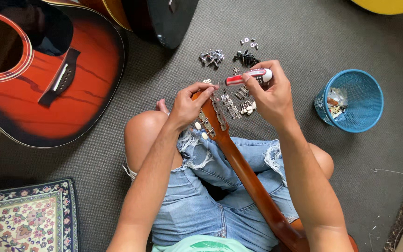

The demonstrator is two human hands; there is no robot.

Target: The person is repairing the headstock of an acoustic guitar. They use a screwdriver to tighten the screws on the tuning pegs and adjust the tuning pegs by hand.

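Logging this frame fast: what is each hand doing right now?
Left hand: closed, pinching the top of the guitar headstock.
Right hand: closed around a red and white screwdriver.

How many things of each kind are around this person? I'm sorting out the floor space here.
Guitars or guitar bodies: 5 (sunburst body, black body, brown edge, yellow edge, neck on the lap)
Screwdrivers: 1, in the right hand
Blue baskets: 1
Patterned rugs: 1
Total: 8
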